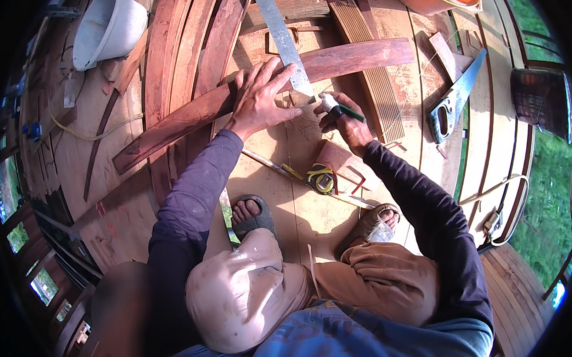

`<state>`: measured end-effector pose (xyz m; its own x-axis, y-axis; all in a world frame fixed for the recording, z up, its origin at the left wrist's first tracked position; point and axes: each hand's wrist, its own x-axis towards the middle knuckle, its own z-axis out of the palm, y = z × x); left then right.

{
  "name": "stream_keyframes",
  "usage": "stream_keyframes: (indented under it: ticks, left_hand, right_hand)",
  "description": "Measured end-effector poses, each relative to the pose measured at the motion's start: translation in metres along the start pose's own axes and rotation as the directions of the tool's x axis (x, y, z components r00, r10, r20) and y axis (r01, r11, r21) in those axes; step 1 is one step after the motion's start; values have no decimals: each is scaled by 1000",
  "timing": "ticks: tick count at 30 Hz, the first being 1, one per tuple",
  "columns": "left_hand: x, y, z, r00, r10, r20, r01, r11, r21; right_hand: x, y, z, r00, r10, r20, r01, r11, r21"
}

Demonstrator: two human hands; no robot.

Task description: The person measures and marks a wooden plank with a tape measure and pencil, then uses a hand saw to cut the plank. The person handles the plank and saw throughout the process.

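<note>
Head view: at the centre, a yellow-and-black tape measure (323,182) lies near the feet; above it, the right hand (351,125) is curled closed round a slim white-and-dark-green tool (352,113), kind unclear. The left hand (262,97) spreads open, grasping nothing, across a long reddish-brown wooden plank (340,61), fingertips against a flat silver metal straightedge (280,33), apparently steadying both.

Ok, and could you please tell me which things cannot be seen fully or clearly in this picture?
All in the head view:
- Flat metal strip: far end cut off by the top edge.
- Green tool in the right hand: fingers cover part, so its exact kind is unclear.
- Long reddish board: partly hidden under the left hand.
- Tape measure: markings too small to read.
- Orange container: cut off by the top edge.
</note>
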<state>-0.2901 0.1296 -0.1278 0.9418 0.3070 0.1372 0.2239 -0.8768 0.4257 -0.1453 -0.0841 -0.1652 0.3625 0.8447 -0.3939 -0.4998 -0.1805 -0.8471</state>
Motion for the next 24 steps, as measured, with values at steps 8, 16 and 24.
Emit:
stream_keyframes:
  ticks: [8,16,24]
  left_hand:
    - [4,2,-4,999,-35,18,36,999,-35]
    - [6,2,-1,1000,-25,3,26,999,-36]
    - [6,1,0,1000,-8,-1,8,1000,2]
  right_hand:
    - [-23,-29,-35,988,-102,-119,48,919,-391]
    - [11,-47,-41,966,-189,-179,129,945,-300]
    - [31,-77,-4,945,-326,-38,254,798,-547]
